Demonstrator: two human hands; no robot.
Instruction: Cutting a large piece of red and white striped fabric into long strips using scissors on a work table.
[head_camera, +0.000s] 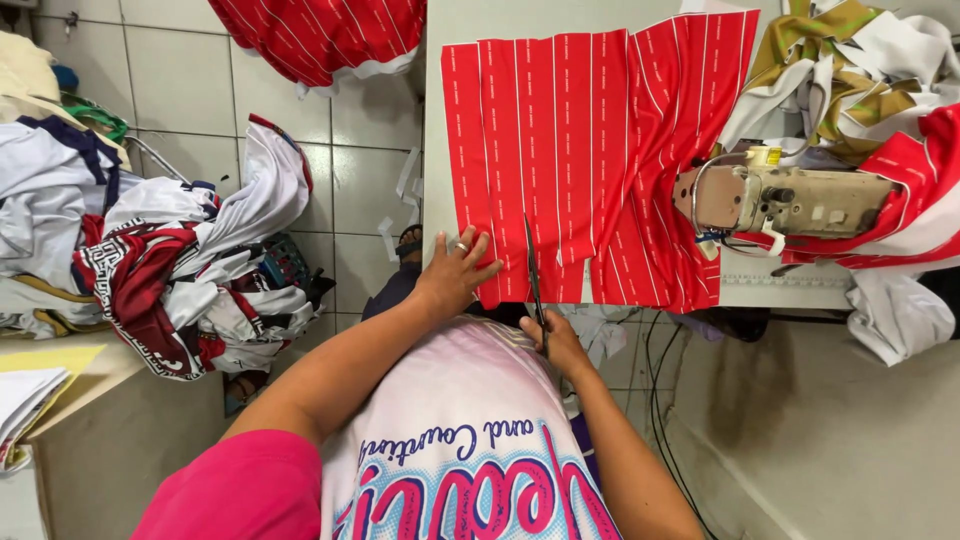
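A red fabric with thin white stripes lies flat on a white table. My left hand, with a ring on one finger, presses flat on the near left edge of the fabric, fingers spread. My right hand grips a pair of scissors at the table's near edge. The blades point away from me and run into the fabric along a stripe.
A beige sewing machine sits on the table to the right, with heaps of white, gold and red cloth behind it. A pile of garments fills the left. Cables hang under the table over a tiled floor.
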